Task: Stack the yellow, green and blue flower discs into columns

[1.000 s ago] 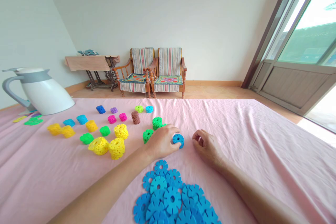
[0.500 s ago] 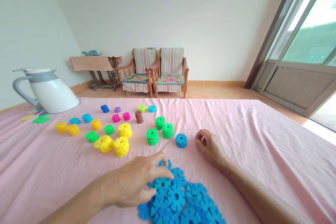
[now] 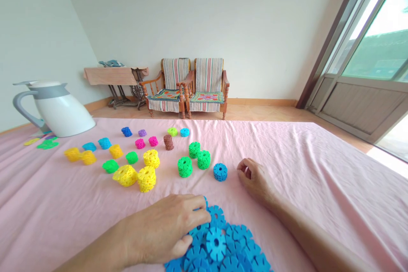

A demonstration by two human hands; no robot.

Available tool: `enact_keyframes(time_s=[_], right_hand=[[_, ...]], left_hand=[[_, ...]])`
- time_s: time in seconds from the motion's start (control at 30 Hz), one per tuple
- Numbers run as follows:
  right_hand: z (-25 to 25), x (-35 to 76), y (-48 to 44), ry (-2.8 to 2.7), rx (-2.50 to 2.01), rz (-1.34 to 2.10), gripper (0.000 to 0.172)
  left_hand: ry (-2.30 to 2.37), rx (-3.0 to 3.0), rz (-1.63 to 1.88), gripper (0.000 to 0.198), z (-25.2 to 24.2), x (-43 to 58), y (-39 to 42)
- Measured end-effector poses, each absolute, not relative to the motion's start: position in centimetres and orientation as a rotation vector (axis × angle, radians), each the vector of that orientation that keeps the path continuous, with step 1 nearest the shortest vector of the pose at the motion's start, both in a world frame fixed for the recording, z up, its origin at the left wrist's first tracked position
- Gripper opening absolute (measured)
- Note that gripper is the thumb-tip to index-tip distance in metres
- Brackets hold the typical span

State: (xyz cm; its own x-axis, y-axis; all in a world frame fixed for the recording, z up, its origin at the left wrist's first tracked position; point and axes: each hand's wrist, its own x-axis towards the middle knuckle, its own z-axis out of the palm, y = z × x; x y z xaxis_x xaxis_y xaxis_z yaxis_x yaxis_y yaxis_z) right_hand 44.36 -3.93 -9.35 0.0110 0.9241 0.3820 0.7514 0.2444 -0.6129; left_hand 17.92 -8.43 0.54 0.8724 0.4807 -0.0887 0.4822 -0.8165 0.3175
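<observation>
My left hand (image 3: 172, 227) is over a pile of blue snowflake discs (image 3: 234, 248) at the table's near edge. Its fingers bend down onto the discs, with the thumb apart from them; part of the pile is hidden beneath. A paler blue disc (image 3: 216, 244) lies just right of the fingertips. My right hand (image 3: 255, 178) rests on the cloth, fingers loosely curled, and nothing shows inside it. Left of it stands a short stack of blue discs (image 3: 220, 172). Beyond that are green stacks (image 3: 185, 167) and, farther left, yellow stacks (image 3: 147, 179).
A pink cloth (image 3: 287, 148) covers the table. Smaller stacks, such as a brown stack (image 3: 168, 142) and a magenta stack (image 3: 140, 143), stand farther back. At the far left is a white jug (image 3: 68, 110), with loose flat discs (image 3: 47, 143) beside it. Two wooden chairs (image 3: 208, 78) stand behind.
My left hand has shifted slightly nearer and its fingers have bent further over the pile. The discs under it have moved a little. My right hand stays in place.
</observation>
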Motion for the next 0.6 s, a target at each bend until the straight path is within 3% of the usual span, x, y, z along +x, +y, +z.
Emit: enact_keyframes(time_s=[0.33, 0.6], right_hand=[[-9.0, 44.3, -4.1, -1.787, -1.559, 0.307, 0.009], [-9.2, 44.3, -3.9, -1.782, -1.560, 0.297, 0.009]], left_hand=[[0.792, 2.705, -0.065, 0.030, -0.1, 18.1, -8.4], [0.887, 2.554, 0.250, 0.041, 1.4, 16.1, -6.2]])
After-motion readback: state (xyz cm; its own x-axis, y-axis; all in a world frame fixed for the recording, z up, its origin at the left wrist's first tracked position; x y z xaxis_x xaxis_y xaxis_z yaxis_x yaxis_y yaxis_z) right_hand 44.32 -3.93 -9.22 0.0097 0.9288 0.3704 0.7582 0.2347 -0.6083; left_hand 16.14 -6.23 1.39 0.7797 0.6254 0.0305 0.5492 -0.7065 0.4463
